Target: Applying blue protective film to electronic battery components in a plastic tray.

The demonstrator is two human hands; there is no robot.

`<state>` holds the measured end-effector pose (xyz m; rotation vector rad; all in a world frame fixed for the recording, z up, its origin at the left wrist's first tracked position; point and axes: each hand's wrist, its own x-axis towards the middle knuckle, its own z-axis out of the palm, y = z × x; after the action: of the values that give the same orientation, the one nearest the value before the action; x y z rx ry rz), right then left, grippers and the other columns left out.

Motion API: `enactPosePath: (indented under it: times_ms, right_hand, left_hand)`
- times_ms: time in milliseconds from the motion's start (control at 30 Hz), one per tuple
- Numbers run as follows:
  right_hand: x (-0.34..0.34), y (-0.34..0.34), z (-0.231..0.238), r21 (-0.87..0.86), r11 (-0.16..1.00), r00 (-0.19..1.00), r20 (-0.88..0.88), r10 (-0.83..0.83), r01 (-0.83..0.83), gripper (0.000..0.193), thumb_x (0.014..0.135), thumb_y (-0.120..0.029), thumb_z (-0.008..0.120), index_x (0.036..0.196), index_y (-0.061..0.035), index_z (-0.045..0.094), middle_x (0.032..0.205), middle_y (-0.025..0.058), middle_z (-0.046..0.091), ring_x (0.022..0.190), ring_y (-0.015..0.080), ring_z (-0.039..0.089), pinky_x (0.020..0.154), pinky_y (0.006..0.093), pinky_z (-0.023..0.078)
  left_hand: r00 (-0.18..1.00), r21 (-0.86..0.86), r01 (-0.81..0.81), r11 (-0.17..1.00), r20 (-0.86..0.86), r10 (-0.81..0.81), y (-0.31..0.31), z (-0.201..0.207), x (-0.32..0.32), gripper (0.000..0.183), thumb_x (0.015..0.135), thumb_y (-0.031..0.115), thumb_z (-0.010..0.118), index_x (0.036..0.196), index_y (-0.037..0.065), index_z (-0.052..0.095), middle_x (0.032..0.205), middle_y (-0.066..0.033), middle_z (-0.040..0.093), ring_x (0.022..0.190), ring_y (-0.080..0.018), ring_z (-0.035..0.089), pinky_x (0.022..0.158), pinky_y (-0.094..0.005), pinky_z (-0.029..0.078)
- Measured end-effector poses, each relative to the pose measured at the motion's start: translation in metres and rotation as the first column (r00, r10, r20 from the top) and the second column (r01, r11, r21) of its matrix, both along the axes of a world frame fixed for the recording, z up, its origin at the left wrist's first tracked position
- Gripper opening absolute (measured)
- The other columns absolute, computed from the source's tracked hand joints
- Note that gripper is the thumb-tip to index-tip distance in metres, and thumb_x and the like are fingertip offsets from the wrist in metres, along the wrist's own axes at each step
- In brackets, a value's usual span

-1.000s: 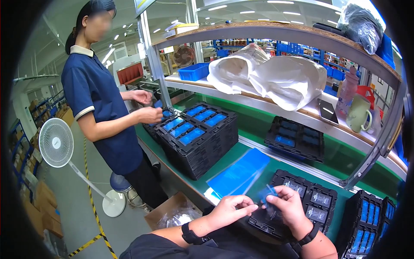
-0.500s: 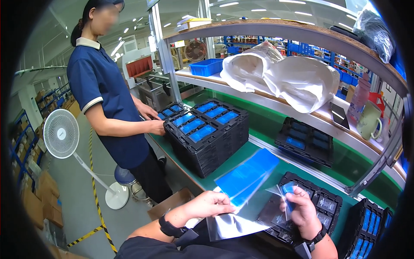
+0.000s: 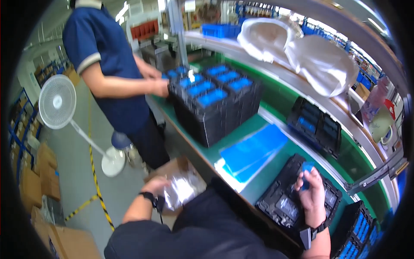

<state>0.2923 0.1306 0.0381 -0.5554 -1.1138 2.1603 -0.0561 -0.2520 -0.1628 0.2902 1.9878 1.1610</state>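
At the cardboard box (image 3: 197,173) beside the bench, my left hand (image 3: 155,186) is closed on the edge of a clear, shiny plastic sheet (image 3: 183,190); motion blurs its fingers. My right hand (image 3: 312,190) pinches a small blue film piece (image 3: 306,167) above a black tray (image 3: 276,206). Dark rectangular parts sit in the pockets of that tray. On the green bench, between the hands and the tall stack, lie overlapping blue film sheets (image 3: 254,151).
A tall stack of black trays (image 3: 215,116) holds blue-covered parts. More trays stand on the far side (image 3: 314,125) and at lower right (image 3: 355,233). A co-worker (image 3: 108,82) handles trays at left, near a white fan (image 3: 58,102). White bags (image 3: 321,64) lie on the shelf.
My left hand has carried the clear plastic sheet from the bench edge left and down to the cardboard box. My right hand still holds the small blue piece, now slightly higher. The view has shifted.
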Motion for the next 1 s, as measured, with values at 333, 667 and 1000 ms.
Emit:
enactPosePath:
  times_ms: [333,667,1000]
  right_hand:
    - [-0.008,0.008,-0.003,0.098,0.994,0.997,0.060,-0.042,0.036,0.019,0.088,-0.009,0.059,0.106,-0.0048,0.053,0.085,0.0052,0.058,0.066,0.0137,0.052,0.060,0.0276,0.041]
    - [-0.002,0.005,-0.006,0.110,0.986,0.988,0.070,-0.135,0.126,0.019,0.086,-0.008,0.059,0.103,-0.0035,0.053,0.082,0.0077,0.058,0.061,0.0146,0.055,0.054,0.0256,0.045]
    - [-0.008,-0.007,0.001,0.133,0.990,0.997,0.045,-0.056,0.050,0.018,0.087,-0.007,0.056,0.103,-0.0034,0.050,0.082,0.0160,0.063,0.052,0.0229,0.062,0.042,0.0283,0.049]
  left_hand:
    - [0.958,-0.760,-0.258,0.596,-0.280,0.057,-0.032,-0.082,0.005,0.040,0.079,0.034,0.060,0.108,0.007,0.065,0.115,-0.0166,0.062,0.108,-0.0346,0.058,0.092,-0.0408,0.046]
    - [0.869,-0.719,-0.279,0.637,-0.471,-0.151,0.013,-0.123,0.027,0.039,0.085,0.034,0.047,0.106,0.008,0.068,0.117,-0.0178,0.061,0.113,-0.0352,0.055,0.102,-0.0466,0.037]
    - [0.919,-0.379,0.391,0.839,0.112,-0.378,0.037,-0.083,-0.012,0.053,0.081,0.047,0.061,0.112,0.004,0.063,0.102,-0.0118,0.068,0.099,-0.0283,0.063,0.089,-0.0419,0.046]
